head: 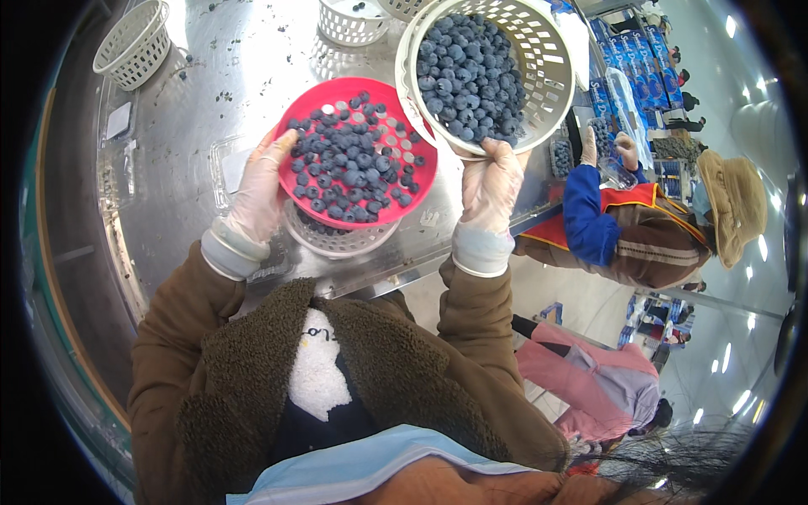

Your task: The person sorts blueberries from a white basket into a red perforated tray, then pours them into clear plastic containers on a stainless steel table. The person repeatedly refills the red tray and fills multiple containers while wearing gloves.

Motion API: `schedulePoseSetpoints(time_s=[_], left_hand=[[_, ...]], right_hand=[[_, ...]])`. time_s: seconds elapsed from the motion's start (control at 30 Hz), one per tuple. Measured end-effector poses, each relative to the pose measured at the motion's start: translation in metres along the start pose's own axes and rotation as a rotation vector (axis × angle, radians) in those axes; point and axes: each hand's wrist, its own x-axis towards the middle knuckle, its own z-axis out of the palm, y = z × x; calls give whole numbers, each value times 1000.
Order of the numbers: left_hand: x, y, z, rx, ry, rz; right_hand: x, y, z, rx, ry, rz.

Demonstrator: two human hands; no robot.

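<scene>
My gloved left hand (262,180) grips the left rim of a round red plastic sieve (424,173) with large round holes. A loose layer of blueberries (353,161) lies in it. Beneath the sieve stands a white perforated basket (341,245), mostly hidden, with some dark berries inside. My gloved right hand (491,183) holds the near rim of a white plastic basket (548,69), thumb over the edge. That basket is tilted towards the sieve, and a heap of blueberries (470,76) fills its left part. Its rim overlaps the sieve's upper right edge.
On the steel table (252,76) stand another white basket (136,47) at far left and a basket with few berries (353,25) at the back. A clear plastic clamshell (226,167) lies by my left hand. A co-worker (656,221) handles punnets at right; blue printed cartons (637,63) are stacked beyond.
</scene>
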Motion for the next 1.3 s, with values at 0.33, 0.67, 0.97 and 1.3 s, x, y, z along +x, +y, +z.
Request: schedulePoseSetpoints(time_s=[0.33, 0.67, 0.97, 1.3], left_hand=[[-18, -10, 4, 67, 40, -38], [-21, 4, -6, 96, -85, -30], [-21, -10, -13, 118, -32, -28], [-16, -24, -19, 66, -45, 114]], right_hand=[[-6, -27, -11, -92, 41, -16], [-9, -29, -28, -162, 39, -8], [-9, -21, -12, -174, -65, 16], [-3, 20, 109, -614, -598, 110]])
